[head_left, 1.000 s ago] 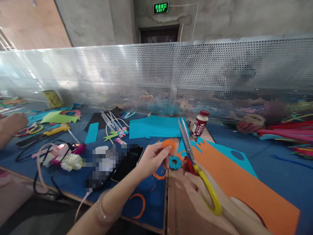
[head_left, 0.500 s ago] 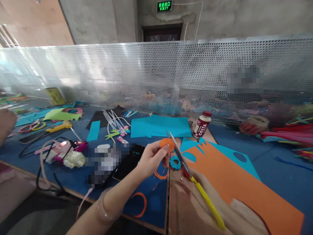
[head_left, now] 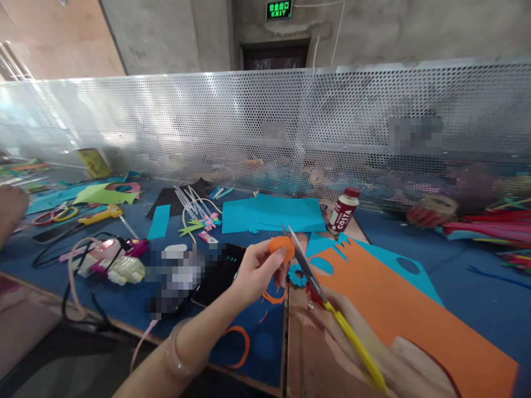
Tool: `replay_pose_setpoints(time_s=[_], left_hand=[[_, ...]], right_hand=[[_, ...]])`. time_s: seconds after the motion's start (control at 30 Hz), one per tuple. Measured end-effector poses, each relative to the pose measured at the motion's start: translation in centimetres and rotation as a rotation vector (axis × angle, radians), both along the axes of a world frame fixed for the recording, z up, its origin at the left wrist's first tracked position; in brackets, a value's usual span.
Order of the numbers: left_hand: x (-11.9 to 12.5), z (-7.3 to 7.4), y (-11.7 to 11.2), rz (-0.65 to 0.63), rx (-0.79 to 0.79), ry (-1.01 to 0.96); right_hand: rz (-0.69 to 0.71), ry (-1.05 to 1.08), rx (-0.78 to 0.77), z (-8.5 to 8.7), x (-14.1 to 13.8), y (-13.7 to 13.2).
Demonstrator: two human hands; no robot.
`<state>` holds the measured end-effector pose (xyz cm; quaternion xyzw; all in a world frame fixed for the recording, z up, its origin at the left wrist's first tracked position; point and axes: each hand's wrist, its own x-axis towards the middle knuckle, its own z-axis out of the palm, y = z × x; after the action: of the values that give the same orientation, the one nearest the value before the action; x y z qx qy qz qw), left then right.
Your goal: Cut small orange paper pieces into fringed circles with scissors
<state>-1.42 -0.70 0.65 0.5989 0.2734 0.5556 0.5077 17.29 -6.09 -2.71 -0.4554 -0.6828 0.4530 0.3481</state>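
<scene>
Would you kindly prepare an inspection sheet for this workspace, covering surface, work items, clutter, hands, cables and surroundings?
Surface: blue tabletop, largely strewn with paper.
Work items: orange disc and scissors, both held; blue scalloped piece nearby.
Clutter: orange sheet, Costa bottle, dark phone, yellow tool, curved orange offcut.
Hands: left hand pinches the disc; right hand grips the scissors, blades at the disc's edge.
Cables: pink cable crosses the near table edge.
Surroundings: perforated screen behind; exit sign above; another person's hand at far left.
</scene>
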Motion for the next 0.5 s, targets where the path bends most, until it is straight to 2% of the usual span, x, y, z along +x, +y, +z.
replay_pose_setpoints(time_s=[0.2,0.5], left_hand=[[-0.07,-0.15,0.04,-0.024,0.003,0.019],[0.02,-0.33,-0.03,-0.015,0.025,0.041]], right_hand=[[-0.009,-0.044,0.03,-0.18,0.1,0.14],[-0.057,-0.014,-0.01,0.16,-0.41,-0.08]])
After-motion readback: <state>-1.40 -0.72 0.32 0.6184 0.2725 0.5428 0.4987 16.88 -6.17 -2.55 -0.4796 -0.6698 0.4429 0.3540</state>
